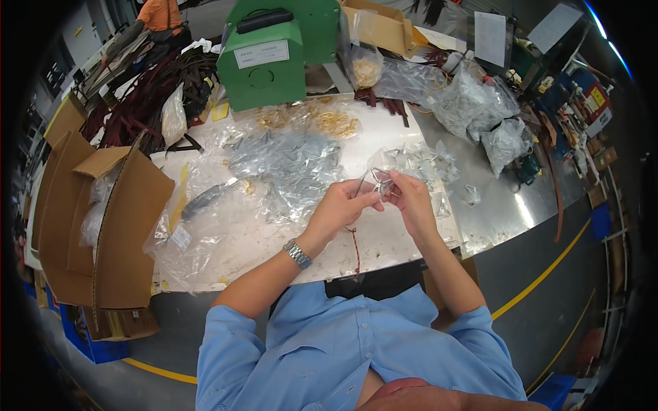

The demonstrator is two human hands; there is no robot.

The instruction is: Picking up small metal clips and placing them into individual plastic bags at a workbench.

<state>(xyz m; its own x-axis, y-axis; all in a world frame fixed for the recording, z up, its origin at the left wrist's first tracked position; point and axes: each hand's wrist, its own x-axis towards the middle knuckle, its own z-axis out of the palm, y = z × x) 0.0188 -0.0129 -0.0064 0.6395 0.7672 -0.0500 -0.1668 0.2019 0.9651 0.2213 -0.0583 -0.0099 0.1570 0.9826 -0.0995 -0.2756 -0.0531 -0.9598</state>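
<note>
Above the white table (236, 250), both of my hands are closed on a silver bent-metal piece (379, 179), with thin clear plastic around it. My left hand (343, 207) grips its near-left side with thumb and fingers. On the other side, my right hand (413, 198) pinches it from the right. What exactly the piece is cannot be made out. Just beyond and left of my hands lies a pile of clear bagged silver metal parts (284, 161). More small bagged silver parts (428, 164) lie right behind my right hand.
A green machine (264, 75) stands at the back. Gold-coloured parts (336, 123) lie before it. An open cardboard box (130, 233) stands on the left, near dark red straps (130, 113). Clear plastic bags (473, 96) sit at right. A person in orange (161, 15) is far left.
</note>
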